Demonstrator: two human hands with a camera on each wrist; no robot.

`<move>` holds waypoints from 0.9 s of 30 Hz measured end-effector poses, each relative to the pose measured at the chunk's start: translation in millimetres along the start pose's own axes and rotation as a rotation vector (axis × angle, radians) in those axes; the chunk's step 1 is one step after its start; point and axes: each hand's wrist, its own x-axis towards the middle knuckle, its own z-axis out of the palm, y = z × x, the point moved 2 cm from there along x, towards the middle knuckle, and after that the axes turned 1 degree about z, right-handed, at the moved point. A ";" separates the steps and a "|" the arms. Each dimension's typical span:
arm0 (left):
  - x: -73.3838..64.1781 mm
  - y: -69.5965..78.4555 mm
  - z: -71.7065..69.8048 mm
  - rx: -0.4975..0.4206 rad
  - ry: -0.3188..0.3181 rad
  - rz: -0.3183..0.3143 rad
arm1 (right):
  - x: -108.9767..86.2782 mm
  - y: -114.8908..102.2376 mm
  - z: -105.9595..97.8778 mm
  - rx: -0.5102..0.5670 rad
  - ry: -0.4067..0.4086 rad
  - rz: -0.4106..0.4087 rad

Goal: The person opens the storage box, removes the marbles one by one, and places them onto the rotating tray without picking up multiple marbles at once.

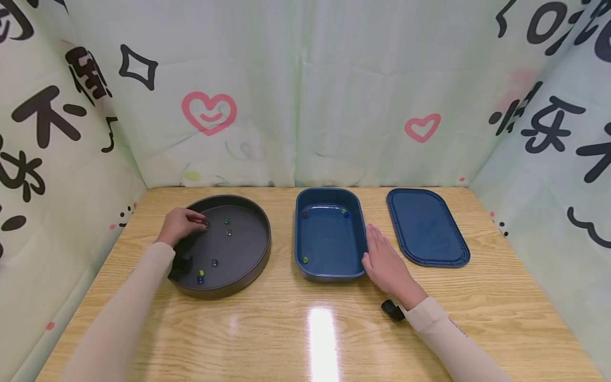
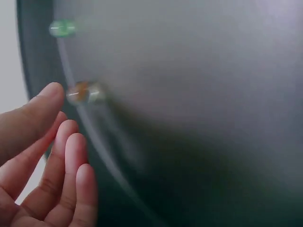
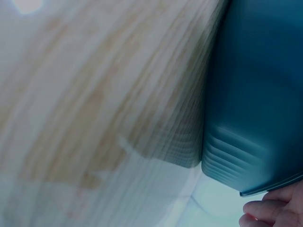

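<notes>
My left hand (image 1: 182,225) reaches over the left rim of a round dark pan (image 1: 264,249). Its fingers are loosely bent, with the thumb apart from them. Just beyond the thumb tip in the left wrist view lie an orange marble (image 2: 78,92) and a clear marble (image 2: 96,92); a gap shows between thumb and marbles. Several more marbles are scattered over the pan floor, among them a green marble (image 1: 226,220) and a blue marble (image 1: 200,280). My right hand (image 1: 387,265), fingers straight, rests along the right side of a blue rectangular box (image 1: 329,241).
Inside the box lie a red marble (image 1: 304,215), a yellow-green marble (image 1: 305,260) and a few others. A blue lid (image 1: 428,227) lies flat to the right. Printed curtains (image 1: 296,95) enclose the wooden table (image 1: 267,329) at the back and sides.
</notes>
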 end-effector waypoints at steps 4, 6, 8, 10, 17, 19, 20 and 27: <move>-8.5 10.6 -14.5 -0.014 0.035 0.037 | 0.2 -0.9 -0.6 -0.002 0.002 -0.003; -11.6 19.4 -21.5 -0.052 0.080 0.053 | 0.0 -0.9 -0.9 -0.005 0.003 -0.003; -13.0 31.1 -27.0 -0.105 0.134 0.071 | -0.2 -0.9 -0.9 -0.003 0.001 -0.001; -13.3 45.8 -30.1 -0.178 0.187 0.107 | 0.0 -0.8 -0.5 -0.002 0.000 -0.001; -7.0 115.4 -16.0 -0.435 0.171 0.269 | 0.4 -0.7 0.1 0.004 0.005 -0.002; -2.4 136.0 -5.1 -0.471 0.122 0.295 | 0.3 -1.1 -0.7 0.004 0.006 0.000; 0.3 145.9 1.3 -0.490 0.099 0.306 | 0.3 -1.2 -0.9 0.003 0.008 0.000; 25.5 200.2 56.4 -0.546 0.001 0.331 | -1.2 -2.7 -2.9 0.006 0.038 -0.012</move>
